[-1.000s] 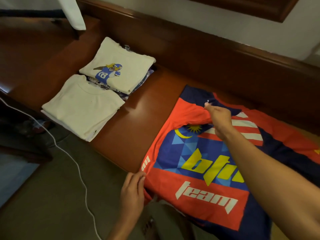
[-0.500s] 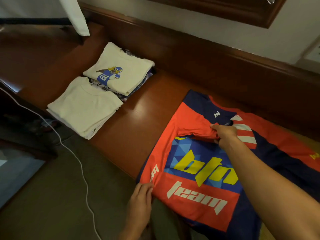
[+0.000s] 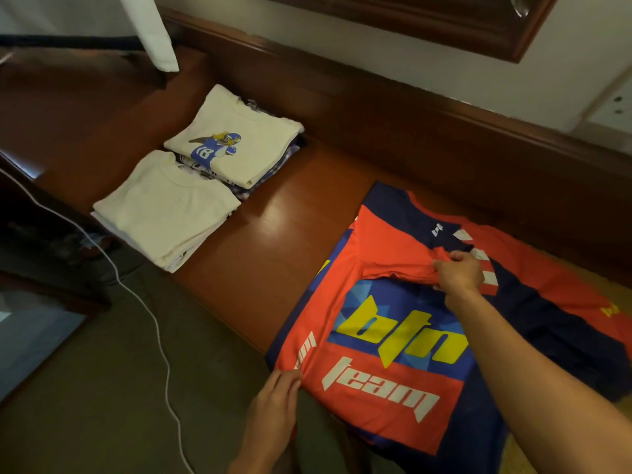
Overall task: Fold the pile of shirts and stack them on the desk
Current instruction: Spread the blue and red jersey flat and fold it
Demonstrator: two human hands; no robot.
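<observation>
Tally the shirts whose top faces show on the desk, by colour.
Cream, folded: 2 (plain cream shirt, cream shirt with player print)
Red and navy, spread out: 1 (jersey)
Total: 3; hidden layers beneath cannot be counted.

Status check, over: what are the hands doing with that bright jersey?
Right hand pinches the folded-in sleeve of the red-and-navy printed jersey. Left hand holds its near hem. Two cream-topped folded stacks sit clear, far left.
</observation>
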